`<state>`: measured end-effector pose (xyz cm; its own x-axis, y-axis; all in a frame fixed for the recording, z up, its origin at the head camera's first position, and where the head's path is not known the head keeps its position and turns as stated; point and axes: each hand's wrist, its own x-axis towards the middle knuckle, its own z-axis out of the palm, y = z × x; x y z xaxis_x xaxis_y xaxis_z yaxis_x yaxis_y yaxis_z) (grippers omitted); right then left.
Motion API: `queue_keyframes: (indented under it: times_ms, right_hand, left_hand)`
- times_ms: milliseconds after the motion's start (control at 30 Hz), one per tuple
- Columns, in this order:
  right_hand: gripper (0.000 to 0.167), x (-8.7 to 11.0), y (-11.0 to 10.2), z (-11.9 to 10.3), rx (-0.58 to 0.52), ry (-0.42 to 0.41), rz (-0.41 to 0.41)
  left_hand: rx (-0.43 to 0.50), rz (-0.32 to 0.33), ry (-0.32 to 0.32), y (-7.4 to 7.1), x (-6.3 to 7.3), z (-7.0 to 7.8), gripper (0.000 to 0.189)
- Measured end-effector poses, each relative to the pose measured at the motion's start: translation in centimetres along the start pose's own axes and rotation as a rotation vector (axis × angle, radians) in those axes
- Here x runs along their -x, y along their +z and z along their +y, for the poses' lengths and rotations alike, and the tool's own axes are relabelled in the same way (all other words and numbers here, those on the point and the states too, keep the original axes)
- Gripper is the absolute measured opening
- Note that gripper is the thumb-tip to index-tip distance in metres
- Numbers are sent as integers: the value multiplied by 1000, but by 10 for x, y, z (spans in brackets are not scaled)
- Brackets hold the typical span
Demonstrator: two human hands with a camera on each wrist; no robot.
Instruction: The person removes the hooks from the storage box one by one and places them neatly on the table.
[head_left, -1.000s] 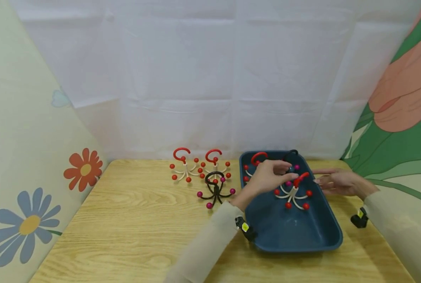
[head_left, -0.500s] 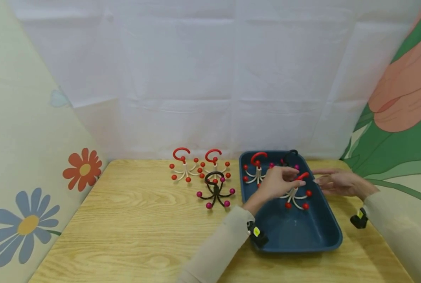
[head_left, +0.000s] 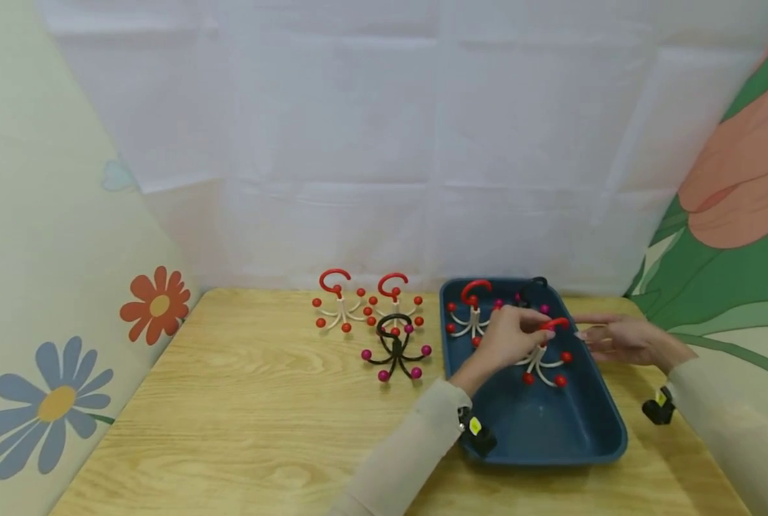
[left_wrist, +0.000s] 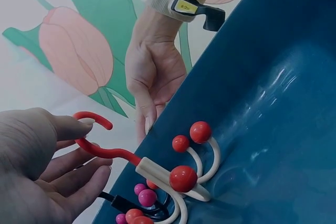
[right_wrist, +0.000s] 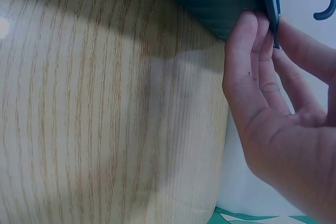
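In the head view, my left hand [head_left: 503,340] pinches the red hook of a white hook hanger with red ball tips [head_left: 538,358], which stands in the dark blue tray [head_left: 538,437]. The left wrist view has the thumb on top of the curved red hook [left_wrist: 107,153], fingers behind it. At the tray's right side, my right hand [head_left: 629,340] holds the rim. Its thumb and fingers lie on either side of the tray wall [right_wrist: 270,3] in the right wrist view. Further back in the tray are another red hook hanger [head_left: 474,312] and a black one [head_left: 533,290], partly hidden.
Left of the tray, two white hangers with red hooks [head_left: 340,304] [head_left: 395,301] stand on the wooden table [head_left: 242,401]. A black hanger with magenta balls [head_left: 396,351] is in front of them. A white cloth [head_left: 332,143] hangs behind.
My left hand has moved right and slightly down, further over the red hook, which has turned a little. The right hand has stayed at the tray rim.
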<state>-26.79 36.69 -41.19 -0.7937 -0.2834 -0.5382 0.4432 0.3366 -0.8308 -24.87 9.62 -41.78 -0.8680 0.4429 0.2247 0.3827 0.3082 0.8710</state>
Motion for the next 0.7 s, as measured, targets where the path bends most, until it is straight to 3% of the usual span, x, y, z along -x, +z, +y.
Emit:
queue_keyframes:
  times_ms: [700]
  right_hand:
    - [73, -2, -4, -1, -35, 26, -15]
  left_hand:
    - [20, -11, -39, 0, 0, 8, 22]
